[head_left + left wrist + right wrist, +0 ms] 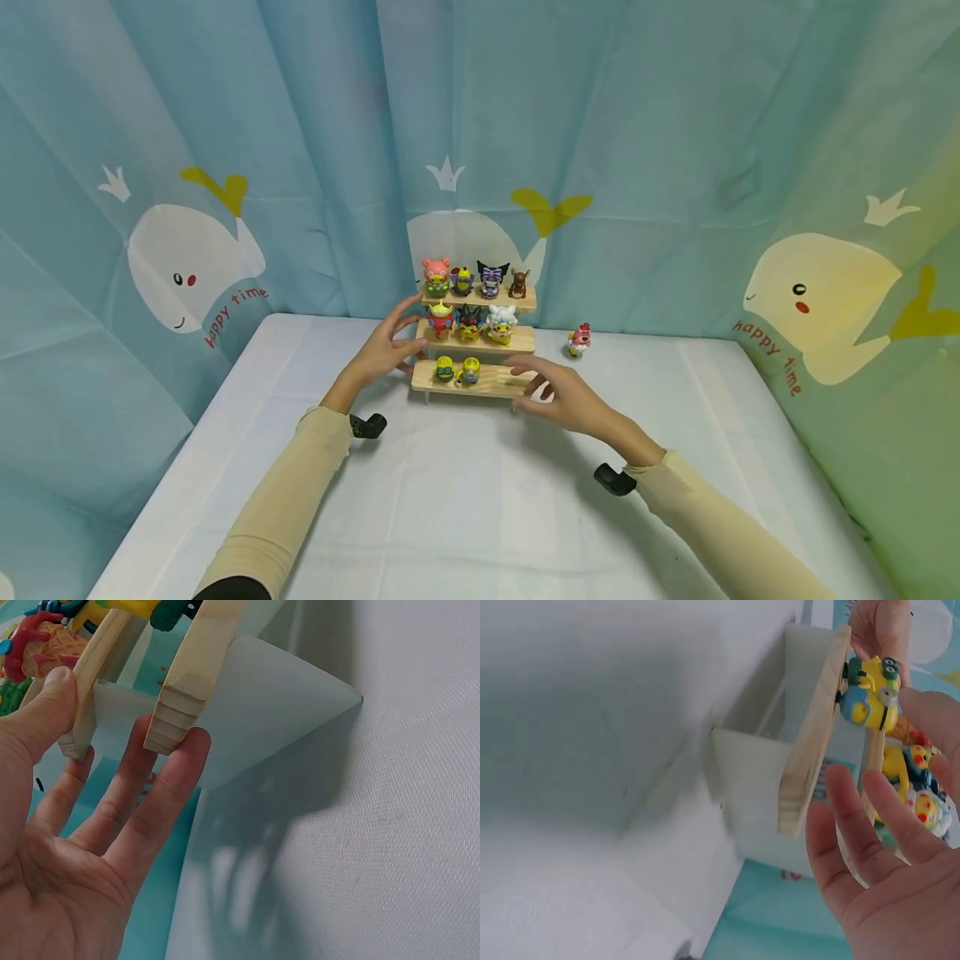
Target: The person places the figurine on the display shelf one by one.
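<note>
A three-tier wooden display shelf (487, 387) stands at the back of the table. Two yellow minion figurines, one with a green visor (444, 369) and one in blue (470, 371), stand on its bottom board. My left hand (381, 352) is at the shelf's left end. In the left wrist view, its nearly straight fingers (150, 825) reach the ends of two boards, with the thumb by the middle board. My right hand (566, 396), relaxed and spread, is at the bottom board's right end, its fingers (855, 832) close to the wood and nothing in its grasp.
The middle board holds three figurines, including a white-hooded one (501, 325). Several more line the top board, a pink one (437, 277) at its left. A pink-and-red figurine (579, 340) stands on the white tabletop (450, 500) right of the shelf. Blue curtains (637, 125) hang behind.
</note>
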The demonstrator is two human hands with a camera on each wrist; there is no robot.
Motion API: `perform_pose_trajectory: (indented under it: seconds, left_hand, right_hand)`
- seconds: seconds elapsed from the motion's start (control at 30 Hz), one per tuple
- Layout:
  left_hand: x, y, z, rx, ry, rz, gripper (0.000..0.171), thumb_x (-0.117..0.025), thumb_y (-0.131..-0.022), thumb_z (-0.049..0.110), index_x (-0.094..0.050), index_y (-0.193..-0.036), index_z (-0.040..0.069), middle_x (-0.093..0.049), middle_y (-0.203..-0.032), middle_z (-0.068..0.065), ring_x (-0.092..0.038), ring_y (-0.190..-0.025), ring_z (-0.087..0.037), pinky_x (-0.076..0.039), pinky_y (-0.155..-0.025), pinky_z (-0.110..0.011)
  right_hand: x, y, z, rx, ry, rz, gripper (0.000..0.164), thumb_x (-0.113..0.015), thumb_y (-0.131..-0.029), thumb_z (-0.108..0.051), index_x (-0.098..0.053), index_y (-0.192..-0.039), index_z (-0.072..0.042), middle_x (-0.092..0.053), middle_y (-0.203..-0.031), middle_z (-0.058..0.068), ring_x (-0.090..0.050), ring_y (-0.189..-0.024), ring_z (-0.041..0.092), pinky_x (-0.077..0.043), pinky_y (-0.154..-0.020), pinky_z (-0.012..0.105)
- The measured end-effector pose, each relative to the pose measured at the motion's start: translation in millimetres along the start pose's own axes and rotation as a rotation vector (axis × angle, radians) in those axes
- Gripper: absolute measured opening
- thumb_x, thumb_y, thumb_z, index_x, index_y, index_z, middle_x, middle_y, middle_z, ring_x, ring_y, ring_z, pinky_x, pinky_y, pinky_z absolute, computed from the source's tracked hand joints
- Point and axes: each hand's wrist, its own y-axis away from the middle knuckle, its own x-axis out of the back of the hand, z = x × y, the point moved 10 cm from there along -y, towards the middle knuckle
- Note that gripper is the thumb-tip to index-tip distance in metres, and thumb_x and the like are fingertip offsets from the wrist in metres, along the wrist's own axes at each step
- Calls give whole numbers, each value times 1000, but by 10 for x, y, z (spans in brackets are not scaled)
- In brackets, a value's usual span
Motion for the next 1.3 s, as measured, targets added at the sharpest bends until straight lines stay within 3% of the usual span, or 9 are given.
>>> perform_pose_trajectory:
  seconds: [0.2,0.4,0.67,1.03,1.3]
  left_hand:
    - [6,-8,-5,-2,0,-7,78,-68,-102,18,-24,-161,45,-26,-166,-20,-68,-112,-40,-58,-66,-66]
    - [7,-2,-17,1,-2,-3,79,-68,-102,17,-24,-161,45,-26,-166,-20,-68,-112,-43,-58,-66,-65]
    - [-4,-1,-2,-2,2,-10,78,-67,-102,17,-24,-162,44,-27,-166,-17,-66,-112,-47,-60,-64,-60]
    - [5,-5,-6,-15,-1,-7,78,-68,-102,18,-25,-161,45,-30,-164,-18,-72,-102,-34,-60,-64,-60]
    - [9,-16,11,-19,-3,-8,80,-67,-102,15,-22,-164,37,-26,-165,-23,-71,-106,-37,-59,-64,-62]
  right_hand:
    - [178,153,30,-6,42,63,59,-81,-90,-5,-56,-143,-4,-67,-126,18,-72,-91,27,-61,-71,48]
    - [400,282,78,-18,59,130,59,-83,-88,-5,-58,-142,-10,-68,-124,9,-72,-89,23,-61,-71,49]
    - [727,382,223,-17,114,245,59,-82,-88,-4,-58,-141,-9,-69,-124,10,-73,-88,24,-62,-71,47]
    - [1093,361,599,-122,180,369,52,-77,-94,-6,-58,-142,-11,-68,-126,19,-72,-92,32,-61,-73,30]
    - [1210,307,957,-222,149,425,50,-73,-97,-10,-57,-144,-9,-64,-133,21,-70,-101,37,-55,-76,19]
